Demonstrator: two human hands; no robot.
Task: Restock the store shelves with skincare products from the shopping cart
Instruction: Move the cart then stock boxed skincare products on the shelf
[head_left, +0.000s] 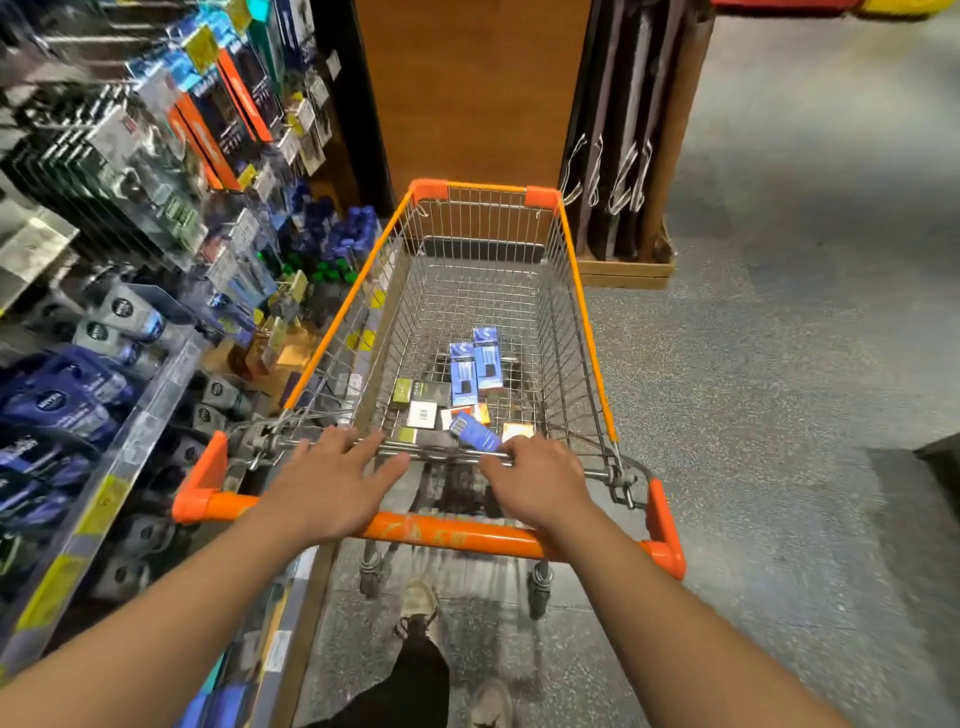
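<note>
An orange-framed wire shopping cart (589, 332) stands in front of me. On its floor lie several small skincare boxes: two blue boxes (475, 366), green-and-black boxes (418, 392), a white box (422, 414) and an orange one (517, 431). Another blue box (475, 434) lies tilted near the rear rim. Both my forearms cross the orange handle (457, 535). My left hand (332, 480) hovers over the rear wire bar with its fingers spread and straight. My right hand (537, 480) bends its fingers down over that bar, right next to the tilted blue box.
Store shelves (130, 415) packed with blue and grey toiletries run along the left, close to the cart's side. A brown panel (467, 93) stands behind the cart, and a rack of dark bags (618, 156) to its right. Speckled floor (779, 389) stretches to the right. My feet show below the handle.
</note>
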